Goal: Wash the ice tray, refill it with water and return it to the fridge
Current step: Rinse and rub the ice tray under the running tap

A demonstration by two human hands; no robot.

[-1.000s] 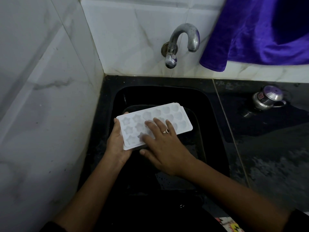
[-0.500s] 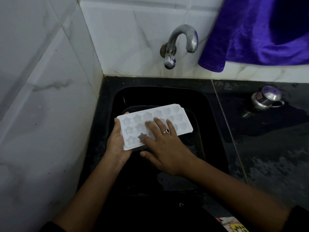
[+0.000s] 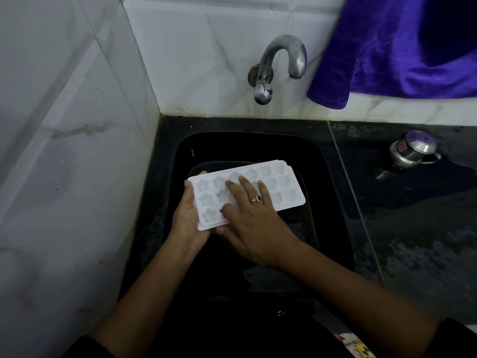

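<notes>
Tray position: the ice tray (image 3: 281, 188) is held over the sink (image 3: 258, 146), cups facing up, long side running left to right, below and in front of the tap (image 3: 278, 63).
Left hand: the left hand (image 3: 189, 223) grips the tray's left short end, fingers wrapped round the edge.
Right hand: the right hand (image 3: 254, 223) lies flat on the cups, its fingers (image 3: 233, 188) straight and spread, gripping nothing.
Water: none visible at the spout.
Risk, slip: only one end is gripped. Firm rubbing with the flat hand could lever a wet tray out of that grip and drop it into the sink.
Risk, flex: pressure near the middle may bend the thin plastic.
Risk, splash: opening the tap hard onto shallow cups would likely spray the wall (image 3: 64, 151) and the counter (image 3: 413, 241).
Risk, cloth: the purple cloth (image 3: 400, 52) hangs just right of the spout and could get wet.
Edges: the wall closes in close on the left. The sink rim lies behind the tray.
Open room: rightward there is free counter, with a steel pot (image 3: 410, 152) well apart. Upward, the spout limits lift.
</notes>
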